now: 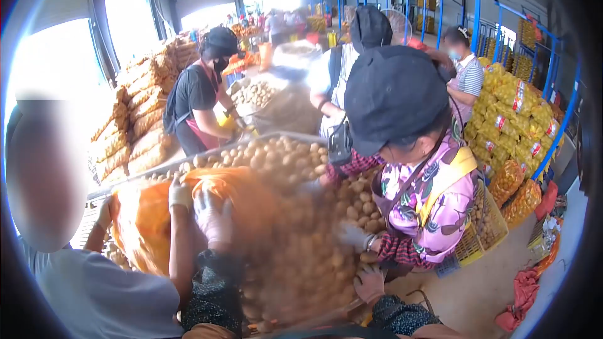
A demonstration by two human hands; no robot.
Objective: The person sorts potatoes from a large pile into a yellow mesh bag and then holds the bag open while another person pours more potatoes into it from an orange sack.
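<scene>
My left hand, in a whitish glove, grips an orange mesh sack tipped over a large bin of potatoes. Blurred potatoes tumble below the sack's right end. A co-worker at the left holds the same sack with a gloved hand and a second hand. My right hand, gloved, rests at the potatoes near the bin's near right side, fingers extended. Just above it lies the gloved hand of a co-worker in a floral top.
Co-workers stand around the bin, one in a dark cap close at the right. Filled sacks are stacked at the left, yellow net sacks at the right. A yellow crate and red cloth are on the floor.
</scene>
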